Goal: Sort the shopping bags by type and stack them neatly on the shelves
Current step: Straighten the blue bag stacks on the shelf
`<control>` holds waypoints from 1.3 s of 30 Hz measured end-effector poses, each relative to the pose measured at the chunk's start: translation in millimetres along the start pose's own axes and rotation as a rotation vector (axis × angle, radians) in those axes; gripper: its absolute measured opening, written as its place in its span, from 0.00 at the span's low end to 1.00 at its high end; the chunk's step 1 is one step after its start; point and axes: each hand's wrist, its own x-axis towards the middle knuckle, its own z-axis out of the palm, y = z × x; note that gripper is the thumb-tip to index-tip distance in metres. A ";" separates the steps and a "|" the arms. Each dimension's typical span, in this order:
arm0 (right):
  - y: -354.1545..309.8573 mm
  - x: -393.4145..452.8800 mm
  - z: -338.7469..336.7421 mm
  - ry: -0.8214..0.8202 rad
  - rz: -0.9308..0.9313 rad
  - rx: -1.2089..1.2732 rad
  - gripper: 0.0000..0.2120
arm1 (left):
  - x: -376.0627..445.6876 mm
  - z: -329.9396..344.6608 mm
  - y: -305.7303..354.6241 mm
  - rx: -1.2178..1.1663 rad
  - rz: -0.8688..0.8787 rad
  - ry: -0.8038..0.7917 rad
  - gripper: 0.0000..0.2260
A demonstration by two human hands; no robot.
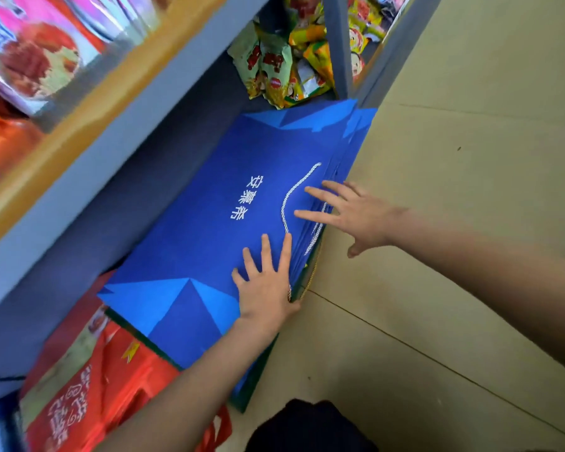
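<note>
A stack of blue paper shopping bags (209, 223) with white lettering and a white rope handle (294, 194) lies flat on the bottom shelf. My left hand (268, 285) rests flat on the top bag near its front edge, fingers spread. With straight fingers, my right hand (349, 213) touches the stack's front edge by the handle. Red and orange fabric bags (105, 386) lie to the left of the blue stack, partly under it.
A grey shelf board with a wooden edge (88, 125) hangs over the bags and carries bright packets. Green and yellow snack packets (281, 66) fill the shelf section behind the blue stack. Beige floor tiles (454, 158) spread to the right. A dark shape (307, 425) sits at the bottom.
</note>
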 end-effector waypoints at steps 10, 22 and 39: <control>-14.9 47.3 -2.3 0.011 -0.131 -0.216 0.56 | -0.1 -6.0 -10.5 -0.065 0.072 -0.032 0.47; 20.4 128.2 -13.2 0.118 -0.088 -0.167 0.34 | 69.3 -13.8 -81.4 -0.084 0.064 0.179 0.43; 54.6 172.6 -25.2 0.012 -0.512 -0.373 0.52 | 93.2 -26.3 -71.1 -0.321 -0.068 -0.111 0.47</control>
